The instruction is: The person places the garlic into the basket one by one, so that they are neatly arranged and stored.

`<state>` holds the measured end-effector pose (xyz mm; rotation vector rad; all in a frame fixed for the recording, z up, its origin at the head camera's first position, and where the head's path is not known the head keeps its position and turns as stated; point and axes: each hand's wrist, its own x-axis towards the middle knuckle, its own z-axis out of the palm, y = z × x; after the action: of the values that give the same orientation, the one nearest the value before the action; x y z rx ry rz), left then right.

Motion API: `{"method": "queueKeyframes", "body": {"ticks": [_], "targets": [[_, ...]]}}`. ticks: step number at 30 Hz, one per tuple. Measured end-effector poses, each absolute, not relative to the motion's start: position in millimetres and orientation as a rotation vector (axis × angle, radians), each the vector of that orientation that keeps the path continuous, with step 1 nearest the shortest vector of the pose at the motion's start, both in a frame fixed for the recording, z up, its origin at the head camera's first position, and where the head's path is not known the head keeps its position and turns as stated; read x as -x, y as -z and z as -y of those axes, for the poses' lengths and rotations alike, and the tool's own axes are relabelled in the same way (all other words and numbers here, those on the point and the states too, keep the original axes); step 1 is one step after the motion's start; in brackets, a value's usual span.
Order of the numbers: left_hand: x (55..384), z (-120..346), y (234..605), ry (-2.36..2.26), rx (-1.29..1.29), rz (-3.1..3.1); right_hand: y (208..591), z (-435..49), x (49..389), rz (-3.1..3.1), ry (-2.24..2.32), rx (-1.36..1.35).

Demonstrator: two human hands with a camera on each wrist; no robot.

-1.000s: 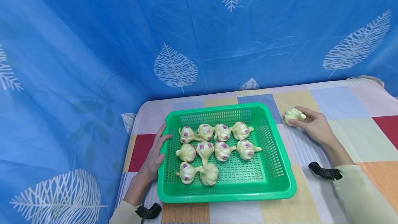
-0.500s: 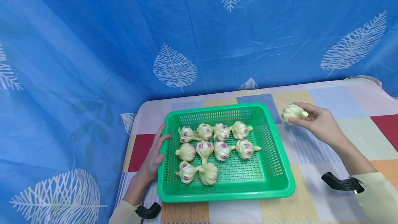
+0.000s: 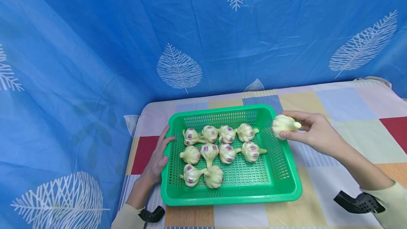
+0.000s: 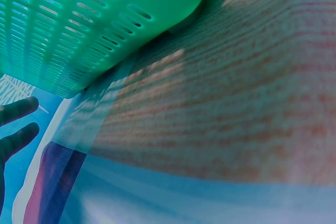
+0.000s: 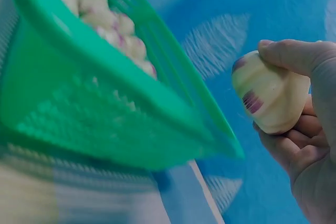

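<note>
My right hand grips a pale garlic bulb between thumb and fingers, over the right rim of a green plastic basket. Purple streaks show on that bulb in the right wrist view, and its stem points back toward the palm in the head view. Several more garlic bulbs lie in the basket, in loose rows at its left and back. My left hand rests along the basket's left rim with fingers extended. In the left wrist view, two fingers appear beside the perforated basket wall.
A patchwork-patterned cloth covers the table under the basket. Blue curtains with white leaf prints hang behind and to the left. Inside the basket, the front right floor is bare green mesh.
My right hand has lifted the garlic bulb off the tablecloth and carried it left to the basket's right rim. My left hand and the basket stay in place.
</note>
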<state>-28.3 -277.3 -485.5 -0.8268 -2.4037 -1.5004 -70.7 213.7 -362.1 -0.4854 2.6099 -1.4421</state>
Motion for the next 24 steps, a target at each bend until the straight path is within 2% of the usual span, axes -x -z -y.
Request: {"method": "queueKeyframes", "body": {"ticks": [13, 24], "targets": [[28.4, 277.2, 486.4, 1.512, 0.827, 2.401, 351.6, -161.1, 51.6, -2.416, 1.352, 0.734], [28.7, 278.7, 486.2, 1.494, 0.84, 2.402, 360.5, -120.8, 38.3, -2.305, 1.076, 1.121]]}}
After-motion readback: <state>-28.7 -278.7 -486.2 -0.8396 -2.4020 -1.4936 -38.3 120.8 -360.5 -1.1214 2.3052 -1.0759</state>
